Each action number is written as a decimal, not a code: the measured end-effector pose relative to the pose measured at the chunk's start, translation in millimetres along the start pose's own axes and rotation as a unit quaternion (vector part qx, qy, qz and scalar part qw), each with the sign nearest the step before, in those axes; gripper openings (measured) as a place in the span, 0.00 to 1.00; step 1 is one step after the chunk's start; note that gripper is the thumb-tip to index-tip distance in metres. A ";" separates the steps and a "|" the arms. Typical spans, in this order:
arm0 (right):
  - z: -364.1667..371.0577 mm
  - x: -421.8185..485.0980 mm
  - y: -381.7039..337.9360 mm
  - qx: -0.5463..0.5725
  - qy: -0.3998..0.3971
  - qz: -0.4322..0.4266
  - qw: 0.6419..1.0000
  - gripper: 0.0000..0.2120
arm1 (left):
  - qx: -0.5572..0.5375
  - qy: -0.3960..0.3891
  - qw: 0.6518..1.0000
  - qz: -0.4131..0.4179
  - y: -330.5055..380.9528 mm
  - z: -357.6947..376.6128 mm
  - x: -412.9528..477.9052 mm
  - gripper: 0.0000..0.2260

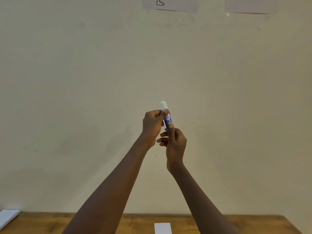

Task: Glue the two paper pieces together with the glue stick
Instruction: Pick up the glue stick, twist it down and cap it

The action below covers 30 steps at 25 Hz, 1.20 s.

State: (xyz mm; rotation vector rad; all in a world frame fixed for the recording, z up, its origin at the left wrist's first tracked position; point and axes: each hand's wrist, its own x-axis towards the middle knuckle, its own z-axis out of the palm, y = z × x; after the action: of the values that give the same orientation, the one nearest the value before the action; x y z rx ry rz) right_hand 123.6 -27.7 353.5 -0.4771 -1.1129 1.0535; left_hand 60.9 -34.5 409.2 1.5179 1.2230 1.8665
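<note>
Cream-coloured wall (84,98) fills nearly everything behind the two raised arms, and nothing stands between the hands and the table below. Along the bottom runs a wooden table (253,223). On it I count one white paper strip (163,228) lying near the middle edge of view, and one stack of white sheets (7,217) at the far left corner; how many sheets are in it I cannot tell. Two pale sheets are fixed high on the wall: one with a drawn foot (169,4), and a blank one (249,5) to its right.

There is one glue stick (167,119), held up in the air well above the table, in front of the wall. Its long axis is close to upright, leaning slightly left at the top, with the white end pointing up and the blue labelled barrel below.

The left hand (152,125) is closed around the upper barrel, thumb pressed just under the white end. The right hand (175,144) pinches the lower end of the barrel, its other fingers loosely curled out to the left.
</note>
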 end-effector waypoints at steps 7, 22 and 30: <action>-14.4 3.6 -13.1 0.203 -0.067 0.266 0.940 0.19 | -0.068 -0.090 0.994 0.000 -7.6 -8.8 -1.2 0.09; -19.9 5.1 -9.7 0.258 -0.025 0.227 0.939 0.15 | -0.098 -0.077 0.992 -0.018 -14.5 -8.6 2.7 0.08; -17.2 8.5 -5.7 0.230 -0.009 0.167 0.959 0.06 | -0.087 -0.064 0.994 -0.013 -10.8 -6.9 3.2 0.10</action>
State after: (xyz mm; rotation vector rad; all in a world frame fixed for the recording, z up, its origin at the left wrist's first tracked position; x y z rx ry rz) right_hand 142.0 -20.0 354.9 -0.2844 -0.7788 1.5681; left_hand 51.4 -28.8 401.9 1.4939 0.9924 1.7792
